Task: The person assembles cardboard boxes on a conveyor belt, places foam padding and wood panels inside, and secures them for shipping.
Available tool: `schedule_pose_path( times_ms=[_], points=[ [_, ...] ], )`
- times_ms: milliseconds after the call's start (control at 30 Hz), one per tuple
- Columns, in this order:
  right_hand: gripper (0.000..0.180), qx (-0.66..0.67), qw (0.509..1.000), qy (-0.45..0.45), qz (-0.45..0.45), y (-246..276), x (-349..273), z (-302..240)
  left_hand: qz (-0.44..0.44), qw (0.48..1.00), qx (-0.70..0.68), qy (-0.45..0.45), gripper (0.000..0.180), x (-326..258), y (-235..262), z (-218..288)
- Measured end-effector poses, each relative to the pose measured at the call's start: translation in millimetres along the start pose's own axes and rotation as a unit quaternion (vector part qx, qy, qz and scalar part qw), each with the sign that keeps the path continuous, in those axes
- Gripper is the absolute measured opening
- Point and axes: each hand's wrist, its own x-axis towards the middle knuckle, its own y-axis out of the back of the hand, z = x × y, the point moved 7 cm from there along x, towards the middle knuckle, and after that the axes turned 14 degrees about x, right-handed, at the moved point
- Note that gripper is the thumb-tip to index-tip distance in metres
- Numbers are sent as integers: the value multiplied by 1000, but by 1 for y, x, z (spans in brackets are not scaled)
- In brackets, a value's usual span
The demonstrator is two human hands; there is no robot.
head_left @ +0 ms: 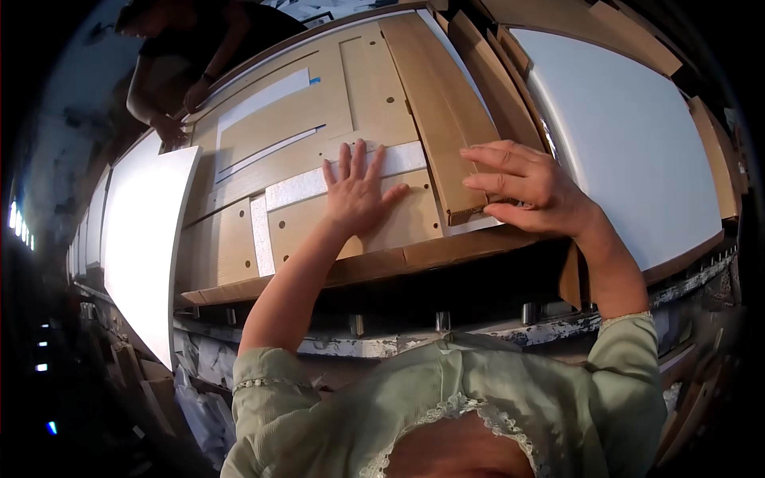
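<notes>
My left hand (356, 195) lies flat with its fingers spread, across a white foam strip (299, 190) and the light wood-coloured panels (374, 219) beside it. The panels have drilled holes and lie packed in an open cardboard carton (374, 267). Along the carton's right side runs a long folded cardboard piece (438, 95). Over the near right end of that piece is my right hand (530, 187), its fingers apart and slightly bent. Whether its fingertips touch the cardboard is hard to tell.
A large white panel (147, 239) juts out at the left. Another white panel (629, 143) lies in cardboard at the right. Rollers (442, 321) line the conveyor's near edge. Across the carton, another person's hand (169, 129) rests by its far left corner.
</notes>
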Motion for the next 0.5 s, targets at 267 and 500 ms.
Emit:
schedule_pose_path(
  times_ms=[267, 500],
  points=[
    [15, -66, 948, 237, 201, 90, 32, -3, -15, 1000, 9, -5, 77, -4, -17, -26],
    [12, 3, 960, 200, 196, 104, 70, -3, -19, 999, 14, -23, 73, -4, -20, -40]
  ],
)
